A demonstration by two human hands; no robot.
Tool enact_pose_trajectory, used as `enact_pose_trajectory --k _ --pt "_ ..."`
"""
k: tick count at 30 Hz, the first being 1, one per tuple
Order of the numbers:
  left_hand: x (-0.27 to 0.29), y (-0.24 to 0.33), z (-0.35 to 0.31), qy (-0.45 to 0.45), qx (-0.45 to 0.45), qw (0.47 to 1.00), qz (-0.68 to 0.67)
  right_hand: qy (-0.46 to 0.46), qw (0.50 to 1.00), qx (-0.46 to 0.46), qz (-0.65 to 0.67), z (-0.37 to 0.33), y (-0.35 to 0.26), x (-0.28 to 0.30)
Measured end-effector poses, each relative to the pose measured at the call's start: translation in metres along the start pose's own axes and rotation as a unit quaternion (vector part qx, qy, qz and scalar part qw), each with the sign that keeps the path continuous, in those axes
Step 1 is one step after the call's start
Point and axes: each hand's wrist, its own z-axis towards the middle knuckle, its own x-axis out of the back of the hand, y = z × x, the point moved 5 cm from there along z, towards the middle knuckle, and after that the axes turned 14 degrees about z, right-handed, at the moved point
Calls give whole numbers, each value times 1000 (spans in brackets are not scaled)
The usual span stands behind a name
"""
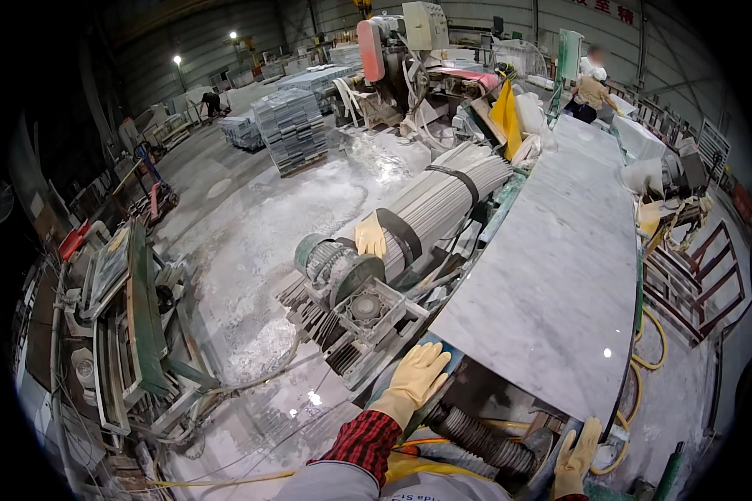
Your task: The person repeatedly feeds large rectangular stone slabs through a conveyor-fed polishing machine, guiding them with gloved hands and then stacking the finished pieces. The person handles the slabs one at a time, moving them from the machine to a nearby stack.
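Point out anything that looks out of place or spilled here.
A loose cream glove lies beside the dusty motor, worn by nobody. Whitish residue is smeared unevenly across the grey floor, looking spilled.

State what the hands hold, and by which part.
Nothing is held: the left hand lies open on the blue-green frame, the right hand open by the veined stone slab.

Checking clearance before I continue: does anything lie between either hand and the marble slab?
Nothing visible blocks the marble slab. The left hand lies open on the frame near its near left corner; the right hand is by its near right corner, contact unclear. The loose yellow glove lies off left, beside the motor.
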Motion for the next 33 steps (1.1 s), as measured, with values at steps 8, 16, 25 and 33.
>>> enact_pose_trajectory --k 8,16,25,33 --pt "6 1 0 1 1 1000 -9 0 1000 -1 1 -1 -2 3" --pt "5 -1 -4 16 -4 1000 -15 -12 1000 -23 14 0 -9 8" --pt "12 0 -7 22 -5 1000 -15 -19 998 -54 11 -3 -17 13" --pt "12 0 -12 31 0 999 -13 -17 999 -44 -5 -6 -10 9"
